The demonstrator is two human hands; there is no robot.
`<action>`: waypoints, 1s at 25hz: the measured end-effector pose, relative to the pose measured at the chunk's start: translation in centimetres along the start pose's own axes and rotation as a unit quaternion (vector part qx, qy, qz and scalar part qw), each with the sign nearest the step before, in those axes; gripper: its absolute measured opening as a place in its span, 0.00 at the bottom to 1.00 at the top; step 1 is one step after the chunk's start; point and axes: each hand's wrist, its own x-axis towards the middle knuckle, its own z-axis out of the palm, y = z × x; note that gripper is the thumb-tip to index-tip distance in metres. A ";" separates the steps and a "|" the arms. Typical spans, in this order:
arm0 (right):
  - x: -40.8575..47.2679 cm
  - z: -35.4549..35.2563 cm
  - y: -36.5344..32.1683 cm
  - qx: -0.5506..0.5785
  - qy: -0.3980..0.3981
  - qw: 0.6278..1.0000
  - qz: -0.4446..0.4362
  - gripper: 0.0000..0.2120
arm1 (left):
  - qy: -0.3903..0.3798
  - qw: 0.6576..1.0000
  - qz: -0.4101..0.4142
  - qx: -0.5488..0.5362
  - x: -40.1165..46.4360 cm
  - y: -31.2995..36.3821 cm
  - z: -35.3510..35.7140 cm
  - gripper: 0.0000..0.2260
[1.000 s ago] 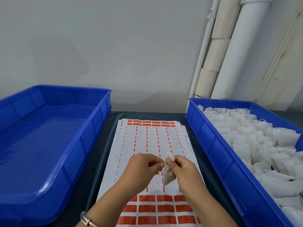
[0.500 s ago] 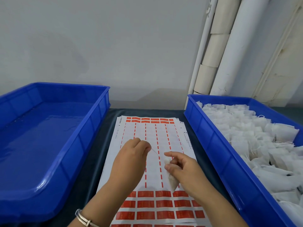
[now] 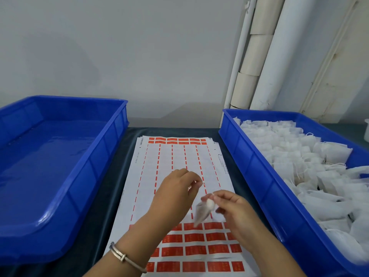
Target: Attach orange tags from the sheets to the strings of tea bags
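Small white tea bag pinched in right hand; left hand pinching its string taut, above orange-tagged paper sheet, ready for tagging.

Hands with tea bag over tag sheets

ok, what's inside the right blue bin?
The right blue bin is heaped with white tea bags, their loose strings showing among them. The pile hides the bin floor, and the near end runs out of frame, so anything underneath cannot be seen.
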 end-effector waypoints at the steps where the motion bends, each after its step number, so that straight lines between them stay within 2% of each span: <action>1: -0.2 -0.6 -0.1 0.068 0.008 0.998 0.000 0.11 | -0.006 1.000 -0.022 -0.021 0.0 0.2 0.7 0.07; 3: -0.5 -2.2 0.1 0.154 0.046 0.987 -0.002 0.06 | -0.041 0.996 -0.061 -0.039 -0.3 0.4 2.3 0.08; 4: -0.6 -3.0 0.3 0.153 0.076 0.985 -0.003 0.06 | -0.077 0.994 -0.068 -0.038 -0.6 0.5 3.4 0.08; 7: -0.7 -4.9 1.5 0.078 0.159 0.984 0.024 0.09 | -0.203 0.977 -0.057 -0.010 -1.7 0.9 5.8 0.11; 9: -0.8 -5.3 2.3 0.038 0.191 0.978 0.068 0.09 | -0.252 0.968 -0.007 -0.004 -2.3 1.3 6.7 0.13; 11: -0.7 -5.4 3.1 0.010 0.196 0.974 0.114 0.08 | -0.254 0.966 0.043 -0.003 -2.7 1.8 7.3 0.14; 13: -0.5 -5.3 3.5 -0.015 0.194 0.971 0.136 0.07 | -0.235 0.970 0.057 0.008 -2.7 2.3 7.8 0.16; 19: 0.5 -4.4 2.7 -0.062 0.187 0.970 0.143 0.08 | -0.208 0.972 0.038 0.106 -2.3 2.2 9.3 0.17; 25: 0.8 -4.3 3.1 -0.059 0.184 0.974 0.120 0.09 | -0.203 0.973 -0.004 0.111 -2.3 3.3 10.4 0.15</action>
